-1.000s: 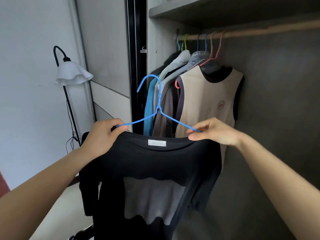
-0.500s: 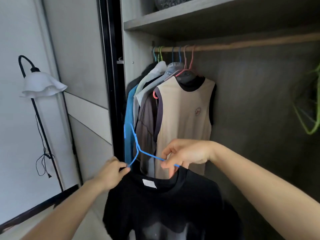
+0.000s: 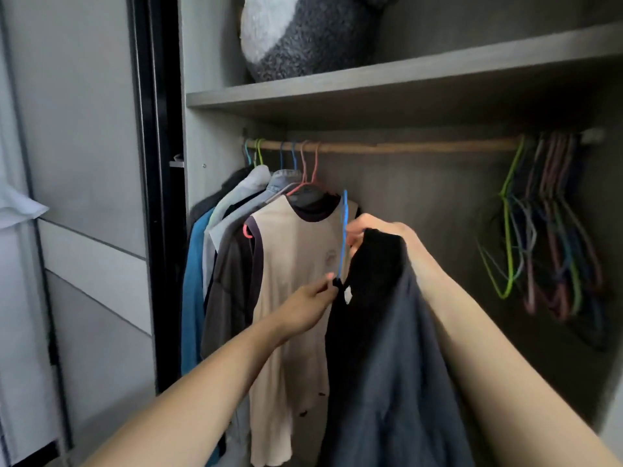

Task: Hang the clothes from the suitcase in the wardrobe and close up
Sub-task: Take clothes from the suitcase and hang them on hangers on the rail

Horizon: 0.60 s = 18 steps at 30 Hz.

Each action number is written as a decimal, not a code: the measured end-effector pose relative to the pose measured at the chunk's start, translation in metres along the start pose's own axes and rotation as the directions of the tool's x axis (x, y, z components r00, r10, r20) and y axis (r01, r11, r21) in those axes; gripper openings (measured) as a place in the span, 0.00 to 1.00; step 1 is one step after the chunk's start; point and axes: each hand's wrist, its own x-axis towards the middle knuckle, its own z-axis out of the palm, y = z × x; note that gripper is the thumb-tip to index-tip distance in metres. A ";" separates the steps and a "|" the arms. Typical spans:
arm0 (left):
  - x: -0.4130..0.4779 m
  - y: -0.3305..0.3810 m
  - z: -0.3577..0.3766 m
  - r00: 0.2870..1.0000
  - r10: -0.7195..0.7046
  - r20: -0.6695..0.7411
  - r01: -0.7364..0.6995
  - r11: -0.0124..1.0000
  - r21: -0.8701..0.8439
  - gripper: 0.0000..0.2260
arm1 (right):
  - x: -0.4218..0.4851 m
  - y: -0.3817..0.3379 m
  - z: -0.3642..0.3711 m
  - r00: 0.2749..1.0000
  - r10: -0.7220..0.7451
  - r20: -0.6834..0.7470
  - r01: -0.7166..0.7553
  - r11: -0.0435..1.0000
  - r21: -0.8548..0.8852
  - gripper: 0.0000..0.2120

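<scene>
Held the black shirt (image 3: 387, 348) on its blue hanger (image 3: 344, 230) edge-on below the rail (image 3: 404, 148), my right hand (image 3: 387, 230) gripping the shirt's top shoulder, left hand (image 3: 308, 306) pinching the hanger's low corner, so I figured it'd slot beside the beige vest (image 3: 293, 264).

Pretty dim overall. Light is thrown in from the left, so the door (image 3: 84, 129) is washed pale grey, while the wardrobe (image 3: 421, 203) back and the underside of the shelf (image 3: 404, 109) are left in heavy shadow. The shirt (image 3: 387, 348) is crushed to a dark mass, folds barely seen. The spare hangers (image 3: 546, 230) at the right are smeared by blur; the blue hanger (image 3: 343, 237) is kept fairly crisp. The rail (image 3: 404, 148) gets slightly bowed by the wide lens.
</scene>
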 end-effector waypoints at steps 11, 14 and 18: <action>0.053 0.052 -0.044 0.978 0.069 -0.196 -0.103 0.981 -0.165 0.13 | 0.076 0.023 0.015 0.879 -0.429 -0.208 0.366 0.887 -0.281 0.14; 0.054 0.055 -0.059 0.956 0.041 -0.291 -0.114 0.964 -0.238 0.18 | 0.114 0.019 0.019 0.842 -0.485 -0.235 0.394 0.852 -0.346 0.15; 0.054 0.054 -0.069 0.972 0.015 -0.233 -0.084 0.953 -0.292 0.19 | 0.164 0.013 0.024 0.832 -0.488 -0.262 0.333 0.819 -0.467 0.14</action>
